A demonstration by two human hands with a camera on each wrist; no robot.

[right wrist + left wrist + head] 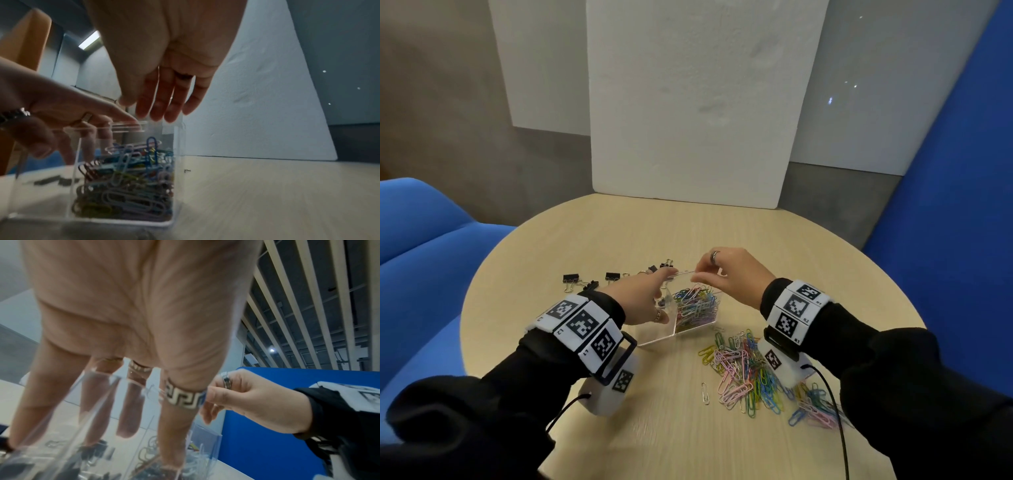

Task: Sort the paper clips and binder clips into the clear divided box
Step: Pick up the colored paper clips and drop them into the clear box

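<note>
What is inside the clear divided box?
The clear divided box holds colored paper clips in its right compartment. The left hand covers most of the left compartment.

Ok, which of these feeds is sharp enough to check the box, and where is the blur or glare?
Head view: sharpest; the clear box and loose paper clips read well, with wide-angle bending at the edges. Left wrist view: the left hand fills the frame, and the box bottom is smeared. Right wrist view: dim, the table streaked by motion blur, though the clips in the box show.
</note>
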